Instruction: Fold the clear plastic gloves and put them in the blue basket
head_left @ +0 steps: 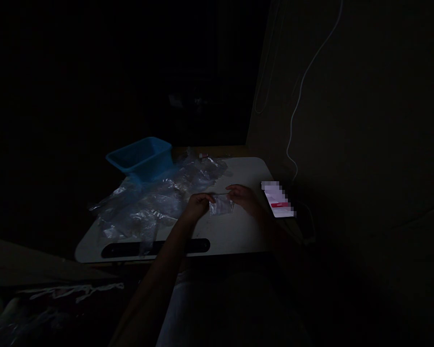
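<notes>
Pinching small clear bag (221, 206) at top corners, left hand (198, 205) and right hand (243, 196), each grip closed on it, low over counter (235, 231) centre; best keep edge taut, pinch light.

Dim light shows the person's left hand (198, 205) and right hand (243, 197) bare. The left forearm (166, 260) is unsleeved to the frame's edge. The right arm (275, 231) fades into shadow with a faint red tint, possibly a sleeve. A pale garment (188, 308) covers the lap.
</notes>
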Demonstrator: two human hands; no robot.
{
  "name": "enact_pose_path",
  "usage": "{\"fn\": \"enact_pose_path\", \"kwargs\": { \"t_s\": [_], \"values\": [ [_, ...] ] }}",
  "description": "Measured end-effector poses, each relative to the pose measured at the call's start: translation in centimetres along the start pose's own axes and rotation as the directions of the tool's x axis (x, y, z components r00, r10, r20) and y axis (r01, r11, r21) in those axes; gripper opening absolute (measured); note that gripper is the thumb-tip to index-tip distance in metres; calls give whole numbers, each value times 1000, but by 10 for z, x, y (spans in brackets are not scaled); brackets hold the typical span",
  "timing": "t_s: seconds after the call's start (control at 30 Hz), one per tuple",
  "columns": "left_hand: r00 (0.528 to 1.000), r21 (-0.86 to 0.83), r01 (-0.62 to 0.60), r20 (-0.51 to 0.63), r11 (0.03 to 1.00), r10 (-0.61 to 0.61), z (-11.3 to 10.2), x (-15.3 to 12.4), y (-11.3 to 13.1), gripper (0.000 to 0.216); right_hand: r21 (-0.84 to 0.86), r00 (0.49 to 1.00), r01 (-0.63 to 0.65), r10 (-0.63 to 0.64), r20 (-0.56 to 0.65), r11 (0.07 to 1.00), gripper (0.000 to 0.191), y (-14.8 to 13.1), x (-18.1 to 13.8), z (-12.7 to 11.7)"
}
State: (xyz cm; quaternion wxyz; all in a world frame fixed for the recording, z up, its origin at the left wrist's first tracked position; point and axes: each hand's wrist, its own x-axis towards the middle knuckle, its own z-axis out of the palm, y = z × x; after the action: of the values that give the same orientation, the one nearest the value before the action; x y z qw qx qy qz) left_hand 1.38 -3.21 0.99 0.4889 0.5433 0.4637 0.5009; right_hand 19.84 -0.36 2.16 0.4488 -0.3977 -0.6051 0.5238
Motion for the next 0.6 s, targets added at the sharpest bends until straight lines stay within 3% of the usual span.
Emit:
{"fn": "enact_pose_path", "kwargs": {
  "t_s": [0.13,0.23,0.3,0.37,0.5,0.6],
  "values": [
    [999,101,-19,-29,995,22,0,2,-6,16,-30,1000,19,-20,-21,999,31,2,2,0],
    [977,300,-167,-74,939,198,1,-1,-3,19,-73,999,34,-37,-38,997,29,5,3,1],
    [929,500,-291,-55,816,365,2,-6,2,22,-102,997,47,-53,-56,994,28,7,4,2],
    [890,680,-358,40,640,455,4,-13,7,26,-136,995,60,-71,-73,989,26,10,5,3],
    [862,832,-449,308,326,403,8,-20,11,31,-225,987,94,-120,-104,970,22,17,7,2],
    [870,863,-451,368,229,328,10,-19,10,37,-246,986,112,-138,-95,963,26,20,7,0]
  ]
}}
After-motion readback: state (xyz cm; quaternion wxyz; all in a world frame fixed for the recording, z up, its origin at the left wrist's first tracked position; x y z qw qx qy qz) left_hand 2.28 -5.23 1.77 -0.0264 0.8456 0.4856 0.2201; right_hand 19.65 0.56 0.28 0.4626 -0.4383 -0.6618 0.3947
